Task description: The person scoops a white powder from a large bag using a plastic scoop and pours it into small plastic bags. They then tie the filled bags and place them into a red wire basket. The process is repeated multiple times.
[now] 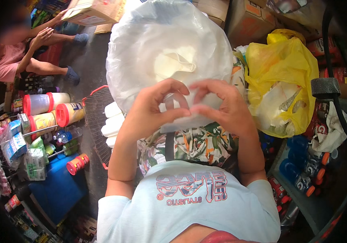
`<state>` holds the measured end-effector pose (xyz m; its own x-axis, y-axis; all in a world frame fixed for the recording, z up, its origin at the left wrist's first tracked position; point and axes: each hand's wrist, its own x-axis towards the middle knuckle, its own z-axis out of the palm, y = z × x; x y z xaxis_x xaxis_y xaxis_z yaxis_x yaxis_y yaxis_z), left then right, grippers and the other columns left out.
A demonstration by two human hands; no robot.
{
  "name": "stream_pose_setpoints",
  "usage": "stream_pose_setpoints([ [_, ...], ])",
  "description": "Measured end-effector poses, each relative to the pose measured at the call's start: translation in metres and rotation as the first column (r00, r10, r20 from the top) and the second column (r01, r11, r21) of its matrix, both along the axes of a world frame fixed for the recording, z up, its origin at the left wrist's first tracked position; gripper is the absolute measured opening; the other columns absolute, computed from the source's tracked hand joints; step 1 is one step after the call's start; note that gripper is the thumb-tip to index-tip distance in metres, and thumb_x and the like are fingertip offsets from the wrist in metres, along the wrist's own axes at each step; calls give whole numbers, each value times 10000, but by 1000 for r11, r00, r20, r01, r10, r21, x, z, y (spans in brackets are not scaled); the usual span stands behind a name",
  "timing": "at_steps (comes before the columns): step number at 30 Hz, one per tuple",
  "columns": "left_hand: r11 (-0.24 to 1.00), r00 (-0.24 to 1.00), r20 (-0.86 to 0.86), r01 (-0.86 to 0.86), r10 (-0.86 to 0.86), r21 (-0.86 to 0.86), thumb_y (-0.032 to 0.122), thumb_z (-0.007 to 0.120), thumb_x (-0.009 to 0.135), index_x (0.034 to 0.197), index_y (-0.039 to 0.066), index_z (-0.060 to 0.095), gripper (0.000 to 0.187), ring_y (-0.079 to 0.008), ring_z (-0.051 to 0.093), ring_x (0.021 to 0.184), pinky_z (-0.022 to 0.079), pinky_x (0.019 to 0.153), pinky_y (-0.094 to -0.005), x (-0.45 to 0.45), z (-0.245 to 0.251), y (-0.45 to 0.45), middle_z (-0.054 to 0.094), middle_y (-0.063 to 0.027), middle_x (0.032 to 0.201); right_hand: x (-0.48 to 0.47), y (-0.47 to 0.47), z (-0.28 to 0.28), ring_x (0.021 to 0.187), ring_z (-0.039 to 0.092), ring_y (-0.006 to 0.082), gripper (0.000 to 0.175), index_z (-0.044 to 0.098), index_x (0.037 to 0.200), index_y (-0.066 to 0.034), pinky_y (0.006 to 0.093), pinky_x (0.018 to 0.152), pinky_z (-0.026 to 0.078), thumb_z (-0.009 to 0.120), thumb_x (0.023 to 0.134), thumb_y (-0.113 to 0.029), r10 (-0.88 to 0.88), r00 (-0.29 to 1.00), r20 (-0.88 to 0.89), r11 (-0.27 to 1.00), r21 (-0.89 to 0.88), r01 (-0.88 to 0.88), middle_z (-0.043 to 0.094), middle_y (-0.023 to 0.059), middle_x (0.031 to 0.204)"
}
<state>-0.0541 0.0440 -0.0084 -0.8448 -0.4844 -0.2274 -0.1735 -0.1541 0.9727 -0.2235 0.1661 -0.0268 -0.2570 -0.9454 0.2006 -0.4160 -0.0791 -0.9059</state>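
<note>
In front of me stands a large round container lined with a translucent white plastic bag [125, 60]. Down inside it lies a pale scoop-like thing [176, 62] with a curved handle, amid whitish contents. Over the near rim, my left hand [158, 104] is curled with thumb and fingers around thin clear plastic [172, 101], apparently a small bag. Facing it, my right hand [222, 104] is curled the same way, its fingertips blurred by motion at the plastic. The two thumb tips nearly meet. The plastic's outline is hard to tell from the liner behind it.
At right hangs a yellow plastic bag [279, 60] holding clear plastic, above blue bottles [294, 173]. At left are a wire basket [100, 121], white foam-like packs [112, 121] and red-lidded jars [67, 114]. Another person [8, 65] sits at upper left beside a cardboard box [93, 12].
</note>
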Motion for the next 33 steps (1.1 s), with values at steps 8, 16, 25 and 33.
stream_pose_setpoints([
  [8, 852, 864, -355, -457, 357, -255, 113, 605, 917, 957, 16, 580, 107, -51, 468, 607, 396, 561, -185, 10, -72, 7, 546, 23, 717, 15, 4, -10, 568, 536, 47, 72, 657, 844, -6, 211, 522, 412, 695, 827, -64, -85, 979, 187, 994, 81, 70, 638, 20, 688],
  [16, 949, 953, -35, -304, 302, -80, 110, 672, 877, 842, 5, 600, 132, -45, 495, 590, 400, 530, -199, 11, -24, 14, 576, 34, 692, 18, 1, -9, 530, 464, 25, 91, 656, 843, -13, 200, 498, 377, 693, 840, -96, -98, 980, 175, 991, 111, 79, 583, -14, 628],
  [25, 923, 915, -128, -371, 382, 106, 96, 621, 909, 950, -4, 587, 113, -42, 527, 648, 436, 564, -214, 43, -53, 3, 600, 4, 780, 14, -19, -12, 583, 490, 101, 95, 634, 864, -17, 240, 550, 401, 692, 801, -60, -25, 1000, -11, 1000, -15, 25, 566, 36, 689],
  [33, 725, 694, -294, -689, 657, -5, 26, 659, 856, 1029, 48, 552, 205, -75, 579, 764, 474, 695, -226, 85, -18, -21, 616, -28, 886, 42, -23, 41, 685, 590, 213, 181, 609, 858, -14, 294, 584, 479, 747, 760, -77, 111, 933, 342, 994, -26, -109, 586, 84, 794],
])
